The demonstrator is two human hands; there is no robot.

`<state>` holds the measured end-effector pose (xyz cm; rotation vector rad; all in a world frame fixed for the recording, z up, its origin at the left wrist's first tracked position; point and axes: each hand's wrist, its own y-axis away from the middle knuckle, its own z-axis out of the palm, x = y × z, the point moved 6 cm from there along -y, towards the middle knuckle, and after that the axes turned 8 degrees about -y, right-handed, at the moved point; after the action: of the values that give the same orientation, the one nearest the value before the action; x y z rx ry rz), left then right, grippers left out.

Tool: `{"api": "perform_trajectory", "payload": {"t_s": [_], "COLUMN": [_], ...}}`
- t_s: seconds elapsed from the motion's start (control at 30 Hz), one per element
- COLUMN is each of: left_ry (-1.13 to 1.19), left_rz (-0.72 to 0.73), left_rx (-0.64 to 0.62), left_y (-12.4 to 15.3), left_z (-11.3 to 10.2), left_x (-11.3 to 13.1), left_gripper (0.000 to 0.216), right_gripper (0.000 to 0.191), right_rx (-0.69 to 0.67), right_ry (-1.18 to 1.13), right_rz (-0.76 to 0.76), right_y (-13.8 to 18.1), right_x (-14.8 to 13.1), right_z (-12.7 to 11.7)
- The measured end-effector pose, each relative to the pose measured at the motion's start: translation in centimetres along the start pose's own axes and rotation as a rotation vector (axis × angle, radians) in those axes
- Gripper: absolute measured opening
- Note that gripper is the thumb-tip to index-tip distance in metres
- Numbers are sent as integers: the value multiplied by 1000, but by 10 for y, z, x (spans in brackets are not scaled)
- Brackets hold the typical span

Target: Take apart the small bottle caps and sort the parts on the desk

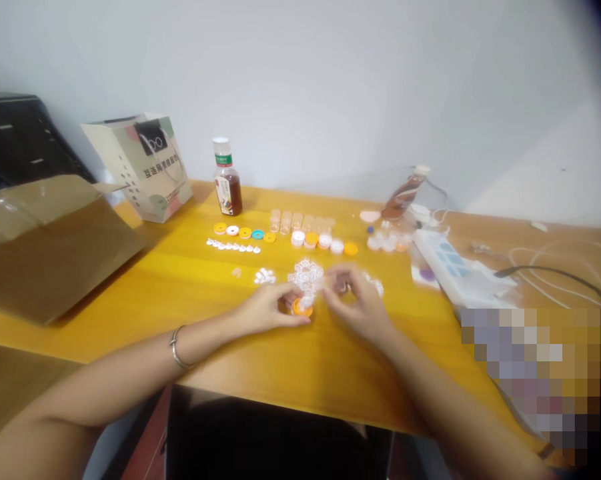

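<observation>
My left hand (275, 308) has its thumb and fingers closed around an orange round cap (303, 307) just above the table; a small whitish piece shows at the cap's top. To the right, my right hand (357, 303) is bent into a pinch, blurred by motion, and what lies between its fingertips cannot be made out. Just beyond both hands spreads a cluster of white lacy pieces (307, 270). A little pile of white bits (265, 276) lies left of it. Behind, a row of coloured ring caps (245, 233) stands beside stacked white and orange caps (311, 239).
Clear small cups (297, 221) stand at the back. A bottle of dark liquid (229, 187), a paper bag (150, 180) and a brown cardboard box (55, 253) occupy the left. On the right are a tilted bottle (405, 195), white packaging (443, 263) and cables (545, 270).
</observation>
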<state>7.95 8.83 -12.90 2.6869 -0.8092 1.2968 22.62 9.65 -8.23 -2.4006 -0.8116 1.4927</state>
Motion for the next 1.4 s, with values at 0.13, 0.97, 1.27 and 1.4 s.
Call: {"api": "perform_trajectory", "payload": {"t_s": [0.13, 0.97, 1.27, 1.4], "left_ry": [5, -23, -15, 32], "left_rz": [18, 79, 64, 43], "left_rx": [-1, -24, -8, 37], "left_y": [0, 3, 3, 2], "left_z": [0, -8, -9, -10], "left_x": [0, 9, 7, 1], "left_gripper": [40, 37, 39, 41], "right_gripper": [25, 29, 37, 32], "right_rx": [177, -240, -214, -133], "right_ry": [-141, 728, 742, 659], "right_rz": [104, 425, 436, 333], "right_y": [-29, -186, -187, -167], "right_x": [27, 75, 76, 50], "right_z": [-22, 42, 39, 28]}}
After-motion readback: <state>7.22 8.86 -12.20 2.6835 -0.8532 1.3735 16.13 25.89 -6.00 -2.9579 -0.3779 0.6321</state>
